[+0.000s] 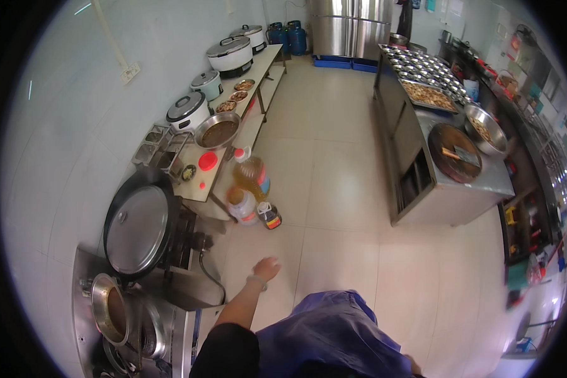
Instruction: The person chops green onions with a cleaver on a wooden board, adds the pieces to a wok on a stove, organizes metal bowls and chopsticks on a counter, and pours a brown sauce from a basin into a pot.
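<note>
My left hand (267,269) hangs over the tiled floor, slightly blurred, its fingers loosely bent and nothing visible in them. A bracelet (257,280) circles that wrist. Nearest to it on the floor stand a dark sauce jug (270,216), a white plastic jar (243,208) and a large jug of yellow oil (251,175) with a red cap. Of my right hand (412,365) only a sliver of skin shows at the bottom edge, beside my blue apron (330,330); its fingers are hidden.
At left, a lidded wok (139,229) sits on a stove, near a metal basin (111,309). Rice cookers (187,111) and a bowl of brown liquid (219,131) line the side table. A steel counter (472,201) at right bears a cleaver (462,154) on a round chopping board (446,167).
</note>
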The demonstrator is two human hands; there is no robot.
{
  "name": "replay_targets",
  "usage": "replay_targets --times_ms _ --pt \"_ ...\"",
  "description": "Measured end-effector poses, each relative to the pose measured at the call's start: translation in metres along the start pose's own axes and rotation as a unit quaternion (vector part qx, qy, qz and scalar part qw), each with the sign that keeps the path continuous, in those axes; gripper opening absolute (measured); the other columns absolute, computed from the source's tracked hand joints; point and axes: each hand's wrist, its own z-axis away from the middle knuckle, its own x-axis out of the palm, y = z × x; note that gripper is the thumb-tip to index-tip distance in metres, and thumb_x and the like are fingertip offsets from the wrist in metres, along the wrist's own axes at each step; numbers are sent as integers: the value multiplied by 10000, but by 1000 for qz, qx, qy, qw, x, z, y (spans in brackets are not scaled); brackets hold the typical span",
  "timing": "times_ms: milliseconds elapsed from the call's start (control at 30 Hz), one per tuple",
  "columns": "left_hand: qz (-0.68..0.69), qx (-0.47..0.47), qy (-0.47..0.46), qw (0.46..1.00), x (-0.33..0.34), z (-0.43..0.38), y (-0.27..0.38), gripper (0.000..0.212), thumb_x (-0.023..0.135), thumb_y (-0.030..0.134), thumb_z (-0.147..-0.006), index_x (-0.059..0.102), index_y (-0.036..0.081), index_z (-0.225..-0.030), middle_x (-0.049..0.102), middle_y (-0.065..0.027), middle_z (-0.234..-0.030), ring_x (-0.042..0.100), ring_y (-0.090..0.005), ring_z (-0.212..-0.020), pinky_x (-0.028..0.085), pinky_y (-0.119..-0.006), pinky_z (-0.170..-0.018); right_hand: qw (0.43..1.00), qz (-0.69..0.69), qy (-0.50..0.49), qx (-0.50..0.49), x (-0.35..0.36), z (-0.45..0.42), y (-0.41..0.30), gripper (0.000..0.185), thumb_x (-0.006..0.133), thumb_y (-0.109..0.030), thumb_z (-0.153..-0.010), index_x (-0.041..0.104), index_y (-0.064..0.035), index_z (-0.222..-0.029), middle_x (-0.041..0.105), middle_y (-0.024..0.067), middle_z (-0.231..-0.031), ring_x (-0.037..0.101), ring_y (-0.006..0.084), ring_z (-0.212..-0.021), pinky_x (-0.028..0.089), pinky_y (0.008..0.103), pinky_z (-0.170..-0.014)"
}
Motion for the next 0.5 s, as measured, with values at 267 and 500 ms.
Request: replay_targets --times_ms 267,500 --pt "-19 153 60 986 -69 -280 195 456 530 392 -864 596 110 -1216 607 -165 -1203 570 -328 -1111 435 -479 -925 994 -107 26 -13 -240 -111 -96 372 586 -270 -824 625 -95 -1150 641 162 -1148 619 296 -1050 473 371 -925" --pt "-95 32 -56 993 -28 -358 79 427 499 467 -887 671 96 -1007 660 -177 -1045 622 -341 -1007 495 -457 -836 913 49 378 -146 -690 -198 -266 370 542 -289 -844 629 -108 -1155 666 187 -1021 636 340 -966 507 421 -825"
